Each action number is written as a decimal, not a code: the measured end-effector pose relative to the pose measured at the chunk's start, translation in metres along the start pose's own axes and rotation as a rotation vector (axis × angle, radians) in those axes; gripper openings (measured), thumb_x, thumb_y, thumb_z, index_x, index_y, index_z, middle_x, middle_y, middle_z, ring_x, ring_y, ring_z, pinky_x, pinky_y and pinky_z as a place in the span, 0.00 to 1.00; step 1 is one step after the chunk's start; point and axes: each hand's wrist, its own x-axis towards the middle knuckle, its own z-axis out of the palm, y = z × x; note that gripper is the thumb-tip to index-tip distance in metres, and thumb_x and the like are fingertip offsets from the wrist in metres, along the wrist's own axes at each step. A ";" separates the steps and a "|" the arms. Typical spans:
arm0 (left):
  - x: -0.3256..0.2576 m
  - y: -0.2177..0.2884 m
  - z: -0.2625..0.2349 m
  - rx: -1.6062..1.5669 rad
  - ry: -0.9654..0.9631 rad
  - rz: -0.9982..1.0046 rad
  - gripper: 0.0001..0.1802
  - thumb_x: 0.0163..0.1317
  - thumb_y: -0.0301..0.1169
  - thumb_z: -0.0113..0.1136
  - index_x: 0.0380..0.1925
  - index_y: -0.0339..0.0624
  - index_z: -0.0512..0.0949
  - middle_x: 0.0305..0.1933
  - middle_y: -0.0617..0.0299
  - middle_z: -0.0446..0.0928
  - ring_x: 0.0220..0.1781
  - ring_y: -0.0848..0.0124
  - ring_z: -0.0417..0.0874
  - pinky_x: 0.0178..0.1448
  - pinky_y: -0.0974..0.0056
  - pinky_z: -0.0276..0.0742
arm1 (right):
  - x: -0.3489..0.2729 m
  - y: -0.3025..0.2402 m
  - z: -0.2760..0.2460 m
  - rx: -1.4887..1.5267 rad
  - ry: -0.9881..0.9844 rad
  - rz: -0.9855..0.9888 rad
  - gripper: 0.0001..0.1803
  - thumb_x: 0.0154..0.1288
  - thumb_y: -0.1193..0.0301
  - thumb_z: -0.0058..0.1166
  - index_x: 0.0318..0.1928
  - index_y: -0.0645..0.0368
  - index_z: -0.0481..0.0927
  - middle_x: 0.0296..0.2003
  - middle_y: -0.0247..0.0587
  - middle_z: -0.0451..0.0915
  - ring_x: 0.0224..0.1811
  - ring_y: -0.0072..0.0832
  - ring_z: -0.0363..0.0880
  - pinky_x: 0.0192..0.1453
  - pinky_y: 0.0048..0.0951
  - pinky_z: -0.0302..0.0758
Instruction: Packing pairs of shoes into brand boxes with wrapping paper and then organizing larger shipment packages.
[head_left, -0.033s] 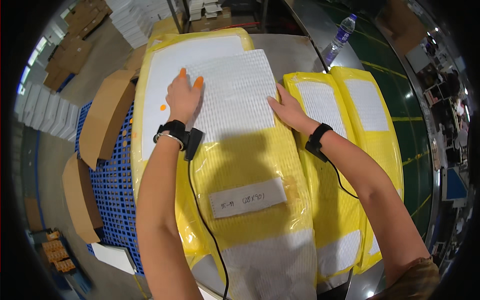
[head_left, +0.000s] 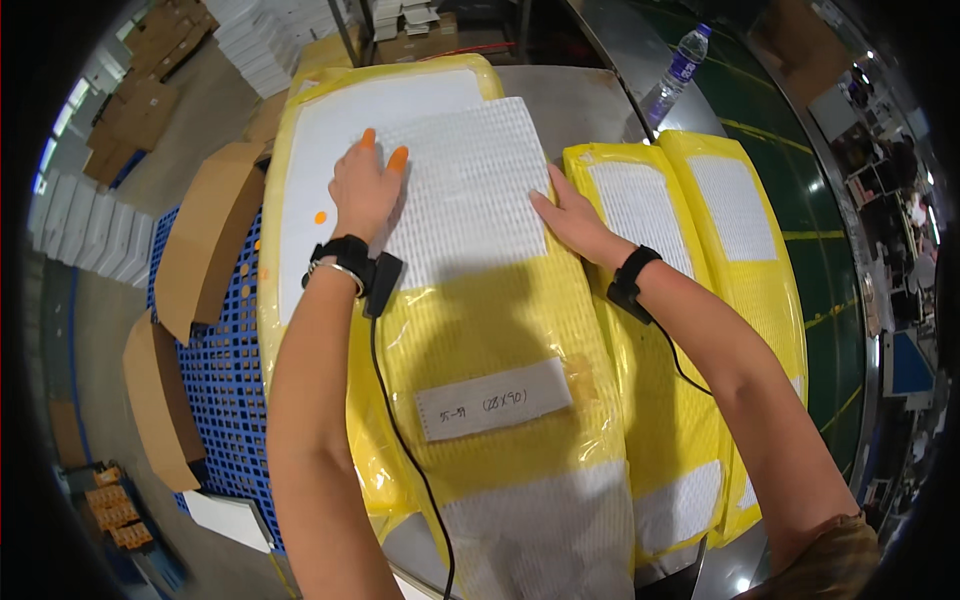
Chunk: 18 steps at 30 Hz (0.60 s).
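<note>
A long yellow-wrapped package with white ribbed cushioning sheet at both ends lies in front of me. A handwritten white paper label is stuck across its middle. My left hand, with orange covers on two fingertips, rests along the package's far left edge. Its thumb and forefinger are spread, and the other fingers are partly hidden. Against the opposite edge lies my right hand, its thumb apart on the white sheet and its fingers along the side. Both wrists wear black straps with cables.
Beneath and left is a larger yellow-edged package with a white face. Two more yellow packages lie on the right. A water bottle stands beyond them on the metal table. Cardboard pieces lie on blue slatted plastic at left.
The view has shifted very slightly, so things sit a few pixels to the left. Both hands keep their places on the package.
</note>
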 end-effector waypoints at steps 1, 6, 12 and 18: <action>0.009 0.009 -0.001 0.101 0.041 0.140 0.36 0.66 0.49 0.56 0.66 0.33 0.68 0.63 0.40 0.73 0.62 0.48 0.76 0.60 0.48 0.72 | 0.001 0.002 0.003 -0.005 0.007 0.013 0.35 0.72 0.58 0.49 0.72 0.63 0.57 0.62 0.61 0.71 0.66 0.52 0.69 0.68 0.42 0.66; 0.054 0.056 0.022 0.065 0.015 0.270 0.38 0.67 0.57 0.50 0.67 0.39 0.68 0.63 0.49 0.75 0.67 0.54 0.72 0.70 0.43 0.60 | 0.009 0.024 0.021 0.005 0.089 -0.150 0.34 0.73 0.59 0.48 0.71 0.63 0.54 0.62 0.62 0.71 0.66 0.54 0.68 0.67 0.42 0.66; 0.078 0.091 0.054 0.248 -0.258 0.310 0.39 0.65 0.60 0.49 0.68 0.47 0.69 0.63 0.53 0.75 0.70 0.60 0.68 0.72 0.41 0.54 | 0.005 0.019 0.022 0.100 0.066 -0.149 0.33 0.73 0.59 0.48 0.69 0.65 0.57 0.62 0.62 0.70 0.66 0.53 0.68 0.68 0.41 0.65; 0.089 0.094 0.066 0.316 -0.444 0.156 0.41 0.59 0.67 0.47 0.64 0.51 0.73 0.64 0.53 0.74 0.67 0.58 0.73 0.70 0.42 0.58 | 0.007 0.019 0.024 0.191 0.079 -0.119 0.31 0.71 0.59 0.51 0.66 0.66 0.61 0.61 0.59 0.72 0.65 0.51 0.69 0.69 0.39 0.65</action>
